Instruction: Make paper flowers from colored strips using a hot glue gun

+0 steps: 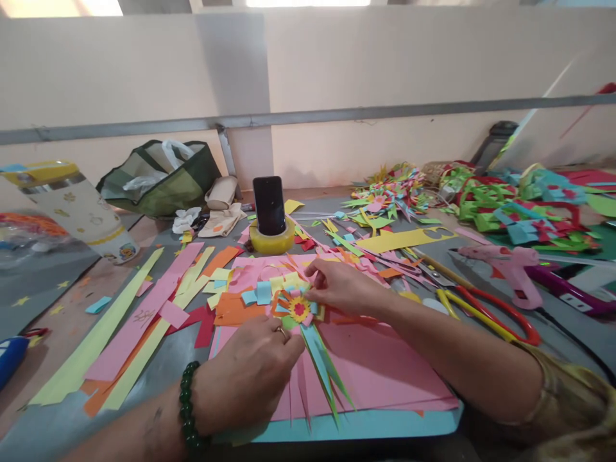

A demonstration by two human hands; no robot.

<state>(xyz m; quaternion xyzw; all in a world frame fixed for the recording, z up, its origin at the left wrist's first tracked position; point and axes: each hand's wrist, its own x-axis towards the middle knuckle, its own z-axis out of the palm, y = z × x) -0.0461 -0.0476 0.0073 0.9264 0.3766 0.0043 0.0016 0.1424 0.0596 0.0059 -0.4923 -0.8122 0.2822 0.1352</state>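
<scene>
A paper flower [299, 310] with a red centre, yellow petals and a ring of small coloured strips lies over pink sheets in front of me. Long blue and green paper tails [321, 366] hang from it towards me. My left hand [248, 369], with a ring and a green bead bracelet, has its fingers curled at the flower's lower left edge; its fingertips are partly hidden. From the right, my right hand [339, 287] pinches the flower's upper right edge between thumb and fingers. Small blue and yellow paper pieces [264, 292] lie beside the flower.
Paper strips [161, 314] lie to the left. A phone [269, 205] stands in a yellow tape roll [272, 241] behind the flower. On the right are red-and-yellow-handled scissors [503, 314] and a pink glue gun [510, 263] with a cord. Paper scraps [389, 189] pile up at the back.
</scene>
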